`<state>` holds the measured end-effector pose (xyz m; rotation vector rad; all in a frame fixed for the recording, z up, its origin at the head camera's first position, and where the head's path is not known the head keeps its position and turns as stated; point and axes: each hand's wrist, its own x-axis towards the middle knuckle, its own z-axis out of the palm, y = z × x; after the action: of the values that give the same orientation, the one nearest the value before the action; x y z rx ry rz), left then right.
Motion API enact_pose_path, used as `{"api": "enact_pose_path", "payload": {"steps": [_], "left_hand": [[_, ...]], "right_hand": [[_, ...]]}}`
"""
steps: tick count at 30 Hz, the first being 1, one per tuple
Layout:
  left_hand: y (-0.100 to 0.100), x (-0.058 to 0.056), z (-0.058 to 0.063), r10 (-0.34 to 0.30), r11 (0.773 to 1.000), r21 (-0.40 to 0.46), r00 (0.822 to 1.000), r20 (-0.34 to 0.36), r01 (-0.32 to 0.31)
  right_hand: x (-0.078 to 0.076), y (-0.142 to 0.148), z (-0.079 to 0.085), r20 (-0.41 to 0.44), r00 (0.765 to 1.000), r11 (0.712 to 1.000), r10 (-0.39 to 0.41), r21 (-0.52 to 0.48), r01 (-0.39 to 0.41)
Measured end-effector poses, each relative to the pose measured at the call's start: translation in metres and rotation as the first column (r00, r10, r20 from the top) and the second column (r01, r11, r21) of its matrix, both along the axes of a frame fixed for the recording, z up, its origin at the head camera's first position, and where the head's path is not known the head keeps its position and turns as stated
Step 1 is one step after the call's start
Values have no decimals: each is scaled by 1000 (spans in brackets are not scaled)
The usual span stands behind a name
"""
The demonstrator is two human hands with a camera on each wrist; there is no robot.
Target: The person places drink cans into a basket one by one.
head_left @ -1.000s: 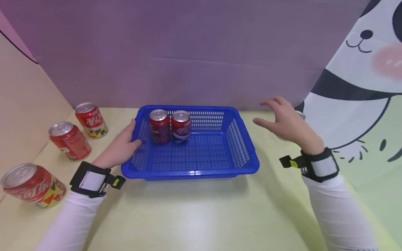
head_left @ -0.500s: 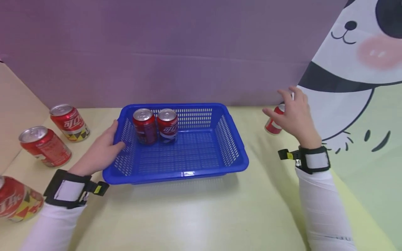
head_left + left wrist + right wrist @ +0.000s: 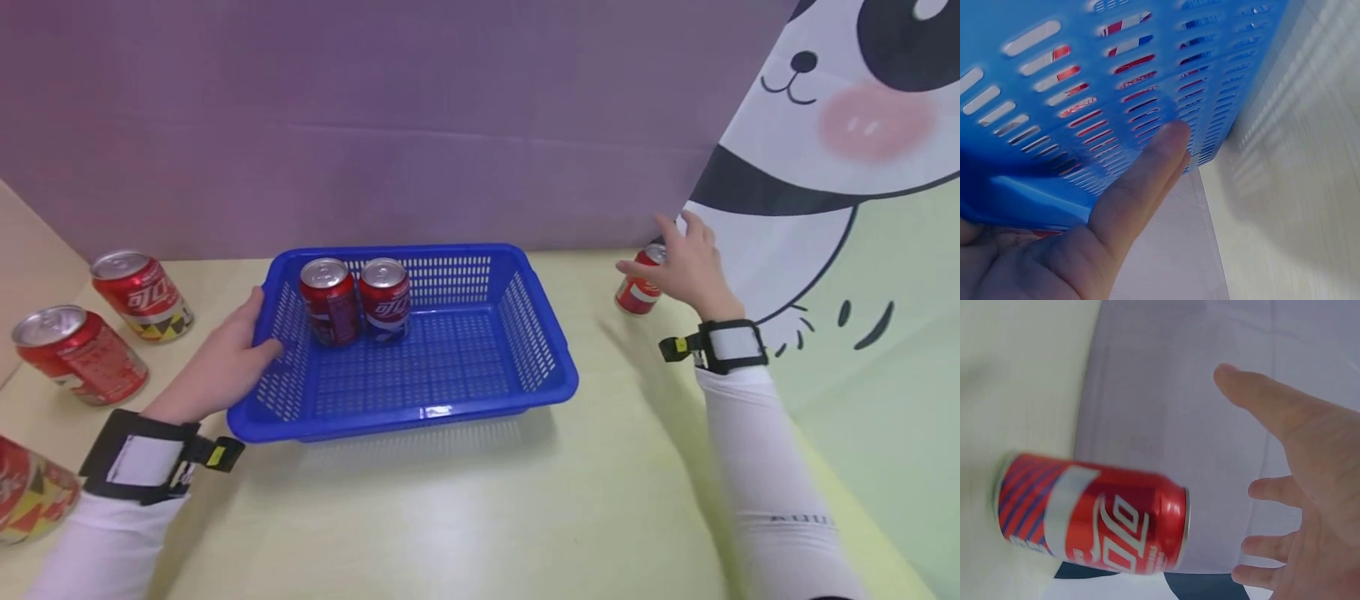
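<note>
My left hand [image 3: 217, 362] holds the left end of a blue plastic basket [image 3: 435, 410], thumb over the rim and fingers along the outer wall. In the left wrist view, a finger [image 3: 1141, 181] lies against the slotted wall. Two red soda cans, a left one [image 3: 330, 302] and a right one [image 3: 386, 300], stand in the basket's back left part. At the far right, my right hand [image 3: 690, 265] is spread beside another red soda can [image 3: 634, 293], which stands upright on the table. The right wrist view has a gap between this can [image 3: 1091, 515] and the fingers.
Several red soda cans stand along the table's left side: a back one [image 3: 142, 296], a middle one [image 3: 81, 354] and a front one [image 3: 30, 492], cut by the frame edge. A purple-grey panel [image 3: 375, 125] rises behind the table [image 3: 465, 517]. A panda-printed panel [image 3: 825, 250] stands right.
My right hand has reached toward the can at the far right, which has come into fuller view. The left hand keeps its hold on the basket. The whole scene has shifted left in view.
</note>
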<state>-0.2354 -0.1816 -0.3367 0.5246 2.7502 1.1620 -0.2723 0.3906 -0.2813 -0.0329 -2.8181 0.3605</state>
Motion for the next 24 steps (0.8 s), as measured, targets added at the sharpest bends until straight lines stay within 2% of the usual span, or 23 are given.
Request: {"api": "enact_pose_path", "payload": {"steps": [7, 14, 24], "left_hand": [[-1, -2, 0, -5, 1000, -6, 1000, -24, 5], [-1, -2, 0, -7, 1000, 5, 999, -34, 7], [0, -2, -1, -2, 1000, 17, 999, -35, 2]], "right_hand": [[-25, 7, 6, 149, 989, 998, 8, 54, -17], [-40, 11, 2, 251, 968, 999, -5, 36, -5], [-50, 21, -6, 298, 955, 997, -17, 80, -7]]}}
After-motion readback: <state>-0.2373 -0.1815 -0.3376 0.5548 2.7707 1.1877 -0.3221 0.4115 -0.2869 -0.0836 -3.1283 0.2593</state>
